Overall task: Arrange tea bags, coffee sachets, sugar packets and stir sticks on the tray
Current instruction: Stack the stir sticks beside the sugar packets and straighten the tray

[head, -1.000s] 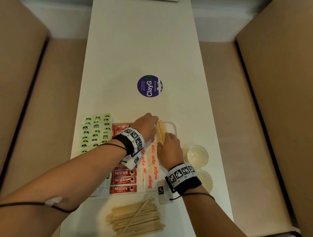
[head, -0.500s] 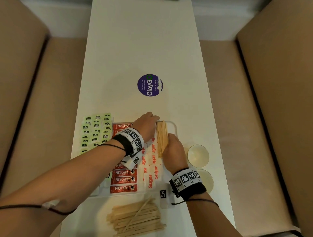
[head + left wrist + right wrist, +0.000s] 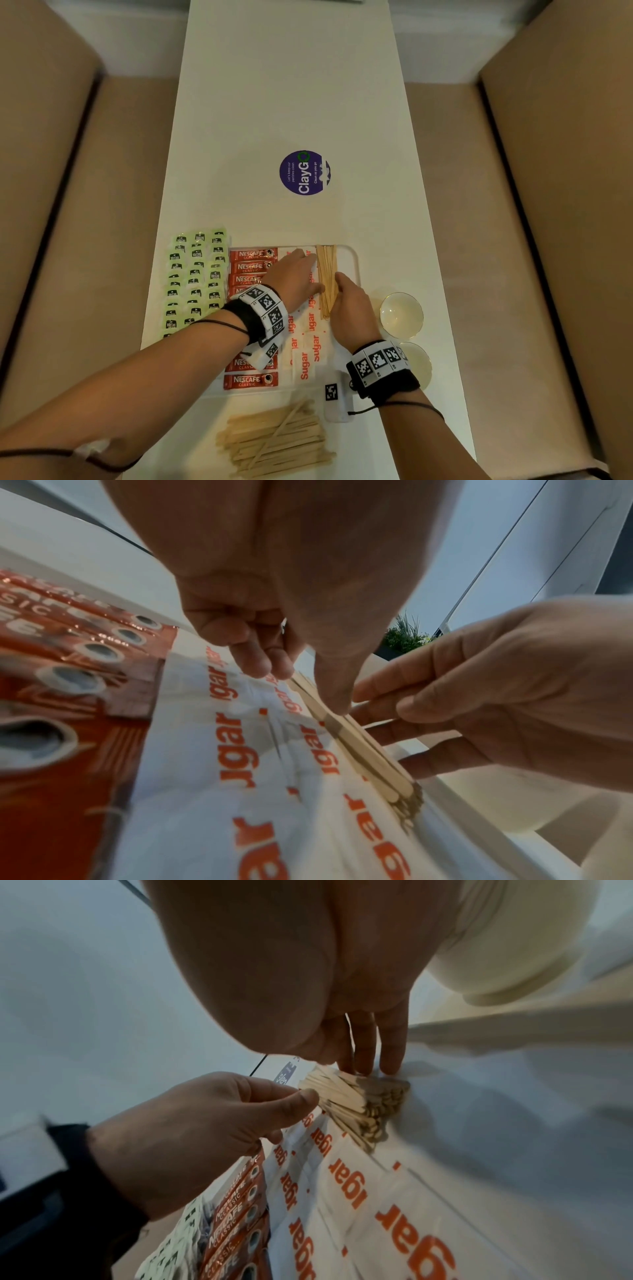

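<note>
Squaring the stir sticks [image 3: 326, 278] on the tray [image 3: 355, 264] beside the sugar packets [image 3: 310, 337], we are pressing them between the left hand [image 3: 297, 274] thumb and the straight right hand [image 3: 350, 305] fingers [image 3: 390, 1053], gently and evenly.

Dim, soft light; blurred wrist views.

Both forearms reach forward over the near part of the table, each wrist wrapped in a dark band with black-and-white marker tiles. The left hand [image 3: 296, 274] lies knuckles up, its thumb [image 3: 330, 693] pressed down against the near-left side of a bundle of stir sticks [image 3: 326, 278], the other fingers loosely curled. The right hand [image 3: 351, 303] is set on its edge along the bundle's right side, its straight fingers [image 3: 365, 1045] touching the sticks.
</note>
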A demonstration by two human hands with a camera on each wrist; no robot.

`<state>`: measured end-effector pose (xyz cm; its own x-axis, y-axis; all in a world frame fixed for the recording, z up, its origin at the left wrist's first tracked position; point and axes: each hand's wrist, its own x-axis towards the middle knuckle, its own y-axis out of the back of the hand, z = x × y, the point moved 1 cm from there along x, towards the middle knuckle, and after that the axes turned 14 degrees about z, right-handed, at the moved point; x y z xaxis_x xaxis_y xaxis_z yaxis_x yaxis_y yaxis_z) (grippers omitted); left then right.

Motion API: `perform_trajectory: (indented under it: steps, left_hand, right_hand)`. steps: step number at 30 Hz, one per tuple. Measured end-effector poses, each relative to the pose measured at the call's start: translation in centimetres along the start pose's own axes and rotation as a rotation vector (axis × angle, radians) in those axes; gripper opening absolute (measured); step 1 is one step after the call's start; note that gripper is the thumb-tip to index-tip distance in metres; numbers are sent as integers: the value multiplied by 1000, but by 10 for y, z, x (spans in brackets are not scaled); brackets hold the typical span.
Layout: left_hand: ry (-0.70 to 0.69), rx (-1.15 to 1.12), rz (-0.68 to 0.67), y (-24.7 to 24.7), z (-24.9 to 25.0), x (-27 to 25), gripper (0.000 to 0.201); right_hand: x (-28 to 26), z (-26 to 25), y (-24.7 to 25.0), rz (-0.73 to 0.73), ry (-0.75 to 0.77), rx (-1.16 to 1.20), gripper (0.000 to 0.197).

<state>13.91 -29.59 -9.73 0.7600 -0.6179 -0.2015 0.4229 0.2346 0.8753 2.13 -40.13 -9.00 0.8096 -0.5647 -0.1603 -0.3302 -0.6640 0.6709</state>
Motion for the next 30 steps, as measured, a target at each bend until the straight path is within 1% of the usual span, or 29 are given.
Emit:
perform_trajectory:
  steps: [4, 6, 9, 15, 18, 22, 25, 27, 30]
  left_hand:
    - [-12, 7, -19, -1, 4, 1, 62]
    - [-16, 19, -35, -1, 4, 2, 67]
    - [-14, 23, -46, -2, 4, 3, 68]
    - [-10, 26, -58, -3, 4, 4, 71]
    - [-5, 16, -61, -3, 3, 4, 75]
    - [-2, 19, -57, -4, 3, 3, 77]
    - [-2, 21, -54, -5, 4, 3, 76]
    - [-2, 21, -55, -5, 4, 3, 76]
    - [0, 16, -60, -5, 4, 3, 79]
  right_hand:
    - [2, 4, -9, 30, 139, -85, 22]
    - [3, 7, -12, 46, 168, -101, 21]
    - [4, 7, -14, 29, 180, -127, 21]
    - [4, 10, -14, 18, 172, -85, 20]
    - [3, 4, -7, 46, 116, -21, 20]
    - [1, 1, -2, 41, 55, -8, 19]
    - [2, 2, -3, 64, 53, 4, 18]
    - [3, 1, -4, 74, 80, 1, 18]
    - [2, -1, -2, 46, 71, -33, 17]
